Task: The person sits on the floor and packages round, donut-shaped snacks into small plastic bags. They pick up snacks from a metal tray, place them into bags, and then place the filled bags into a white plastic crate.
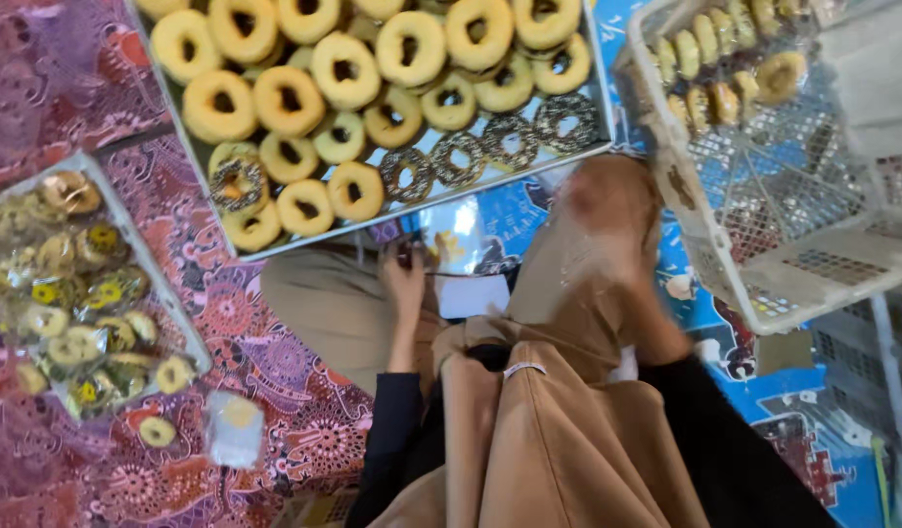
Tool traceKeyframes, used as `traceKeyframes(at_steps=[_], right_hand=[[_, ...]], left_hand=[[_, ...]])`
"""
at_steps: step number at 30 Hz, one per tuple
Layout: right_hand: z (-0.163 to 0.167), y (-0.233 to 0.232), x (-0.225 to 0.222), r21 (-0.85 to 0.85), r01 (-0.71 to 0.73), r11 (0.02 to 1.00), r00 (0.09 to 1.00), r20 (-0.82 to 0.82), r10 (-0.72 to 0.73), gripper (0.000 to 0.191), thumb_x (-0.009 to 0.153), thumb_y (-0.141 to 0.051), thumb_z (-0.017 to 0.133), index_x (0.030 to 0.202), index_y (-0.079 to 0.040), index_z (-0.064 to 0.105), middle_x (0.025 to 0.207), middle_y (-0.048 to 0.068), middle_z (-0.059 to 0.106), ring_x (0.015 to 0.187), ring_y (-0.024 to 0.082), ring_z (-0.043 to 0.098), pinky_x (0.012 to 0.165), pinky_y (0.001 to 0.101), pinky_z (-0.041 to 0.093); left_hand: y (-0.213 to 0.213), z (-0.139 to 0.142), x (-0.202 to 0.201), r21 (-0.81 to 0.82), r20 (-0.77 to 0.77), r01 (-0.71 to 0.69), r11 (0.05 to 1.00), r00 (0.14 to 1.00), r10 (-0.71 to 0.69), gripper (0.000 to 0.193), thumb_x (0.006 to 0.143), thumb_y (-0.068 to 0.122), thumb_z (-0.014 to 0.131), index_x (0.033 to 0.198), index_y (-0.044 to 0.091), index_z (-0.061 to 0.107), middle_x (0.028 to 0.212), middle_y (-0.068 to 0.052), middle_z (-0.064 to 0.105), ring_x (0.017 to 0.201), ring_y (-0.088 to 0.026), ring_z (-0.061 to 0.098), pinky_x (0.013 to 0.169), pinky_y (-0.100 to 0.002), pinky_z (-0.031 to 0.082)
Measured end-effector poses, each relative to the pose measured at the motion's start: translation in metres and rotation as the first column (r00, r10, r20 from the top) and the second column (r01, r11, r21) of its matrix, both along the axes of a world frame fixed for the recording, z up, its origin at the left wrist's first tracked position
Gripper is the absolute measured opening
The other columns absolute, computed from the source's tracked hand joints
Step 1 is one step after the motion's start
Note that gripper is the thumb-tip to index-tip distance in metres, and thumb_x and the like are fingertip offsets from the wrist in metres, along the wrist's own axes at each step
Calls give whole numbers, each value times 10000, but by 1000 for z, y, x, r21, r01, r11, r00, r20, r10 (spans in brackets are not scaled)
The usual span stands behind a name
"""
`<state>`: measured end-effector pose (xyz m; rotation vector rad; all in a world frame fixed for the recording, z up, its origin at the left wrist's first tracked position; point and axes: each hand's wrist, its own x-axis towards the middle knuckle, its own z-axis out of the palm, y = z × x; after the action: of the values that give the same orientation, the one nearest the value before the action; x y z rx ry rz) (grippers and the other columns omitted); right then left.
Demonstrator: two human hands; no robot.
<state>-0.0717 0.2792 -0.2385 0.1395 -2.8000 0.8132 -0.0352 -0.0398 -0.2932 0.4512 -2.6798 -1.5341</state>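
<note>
My left hand [404, 282] rests on my knee, its fingers curled on the edge of a clear plastic bag [458, 242] that lies on the mat in front of me. Motion blurs my right hand [608, 215], which is raised between the metal tray and the white basket; I cannot tell whether it holds anything. The metal tray [173, 117] beyond my hands is packed with plain yellow ring doughnuts [345, 70] and a few dark sprinkled ones [458, 158].
A white plastic mesh basket [735, 284] at the right holds more doughnuts [779, 76]. At the left a tray [138, 244] carries bagged doughnuts; a loose doughnut [157, 431] and a bagged one [236, 426] lie on the patterned cloth. A white paper [473, 295] lies by my knee.
</note>
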Motion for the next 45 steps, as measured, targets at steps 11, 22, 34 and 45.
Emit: traceKeyframes(at_steps=[11,22,34,45], right_hand=[[-59,-199,-32,450,-311,837,933,314,178,218,798,-216,826,937,-79,729,1059,148,721,1086,314,663,849,470,510],[-20,-197,-40,269,-291,918,955,135,263,492,468,-358,917,906,-203,757,1000,77,751,1052,292,676,991,471,367],[-38,-172,-11,396,-476,786,873,105,476,74,911,-242,682,914,-178,718,977,21,735,1054,226,681,1006,502,372],[79,-160,57,-253,-374,892,914,60,400,614,761,-449,755,1260,-113,633,1230,137,685,1266,332,575,1128,588,270]], left_hand=[[-17,37,46,255,16,50,966,998,-56,175,956,148,695,1097,47,720,891,-76,710,735,-118,634,655,-255,524],[-2,74,17,215,-47,93,972,995,-85,172,977,180,669,1099,70,721,960,-113,692,802,-253,648,733,-342,527],[7,57,14,-41,-437,9,999,899,-26,415,966,219,675,1257,-70,616,1182,-233,633,1120,-366,586,970,-447,475],[21,101,60,179,-660,386,905,729,-180,867,937,413,719,1566,29,262,1634,-279,123,1550,-411,96,1199,-589,196]])
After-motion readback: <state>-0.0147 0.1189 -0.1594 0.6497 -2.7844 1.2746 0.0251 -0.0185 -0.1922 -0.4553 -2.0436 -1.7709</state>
